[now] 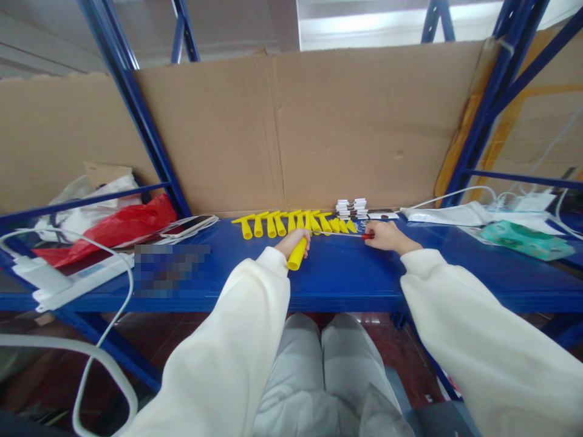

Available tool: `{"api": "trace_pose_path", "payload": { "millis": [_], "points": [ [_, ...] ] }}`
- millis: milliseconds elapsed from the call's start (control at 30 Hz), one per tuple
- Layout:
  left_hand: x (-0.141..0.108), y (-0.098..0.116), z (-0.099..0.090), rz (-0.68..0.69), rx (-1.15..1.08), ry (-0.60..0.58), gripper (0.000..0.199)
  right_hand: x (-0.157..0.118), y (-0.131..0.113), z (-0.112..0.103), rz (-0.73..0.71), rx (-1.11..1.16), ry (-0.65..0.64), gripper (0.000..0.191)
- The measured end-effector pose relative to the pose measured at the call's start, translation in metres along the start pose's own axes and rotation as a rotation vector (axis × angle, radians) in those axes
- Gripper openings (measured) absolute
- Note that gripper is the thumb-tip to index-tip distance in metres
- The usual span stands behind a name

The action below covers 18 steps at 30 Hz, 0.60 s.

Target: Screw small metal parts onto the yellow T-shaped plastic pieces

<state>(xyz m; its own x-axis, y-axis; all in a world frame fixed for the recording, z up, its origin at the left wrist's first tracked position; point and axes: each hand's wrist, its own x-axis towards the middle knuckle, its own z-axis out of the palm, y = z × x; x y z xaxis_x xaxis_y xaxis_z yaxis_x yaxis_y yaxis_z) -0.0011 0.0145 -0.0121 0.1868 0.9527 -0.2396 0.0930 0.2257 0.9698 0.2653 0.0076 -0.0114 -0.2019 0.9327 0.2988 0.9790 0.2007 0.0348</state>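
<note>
My left hand (pixel 296 242) is wrapped round a yellow scraper handle (pixel 297 255), its round end towards me. In my right hand (pixel 385 235) is a screwdriver (pixel 368 236) with a red handle. Its thin shaft points left and reaches the front of the yellow piece near my left fingers; whether it touches a screw there is too small to tell. Behind my left hand lies a row of several similar yellow T-shaped handles (pixel 272 225). Small yellow pieces (pixel 344 226) sit between the row and my right hand, with tiny screws (pixel 361 224) beside them.
White-and-dark flat pieces (pixel 351 209) are stacked by the cardboard wall (pixel 346 133). To the left lie a phone (pixel 190 225), a red bag (pixel 132 227) and a power strip (pixel 86 282) with cables. On the right are a white packet (pixel 449 213) and a green pack (pixel 526 238).
</note>
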Motion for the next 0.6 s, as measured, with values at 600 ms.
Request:
{"api": "trace_pose_path", "payload": {
  "millis": [600],
  "points": [
    [-0.0012,0.0019,0.0018,-0.022,0.016,0.016,0.015,0.0018,0.0038,0.0037,0.016,0.057,-0.002,0.011]
  ]
}}
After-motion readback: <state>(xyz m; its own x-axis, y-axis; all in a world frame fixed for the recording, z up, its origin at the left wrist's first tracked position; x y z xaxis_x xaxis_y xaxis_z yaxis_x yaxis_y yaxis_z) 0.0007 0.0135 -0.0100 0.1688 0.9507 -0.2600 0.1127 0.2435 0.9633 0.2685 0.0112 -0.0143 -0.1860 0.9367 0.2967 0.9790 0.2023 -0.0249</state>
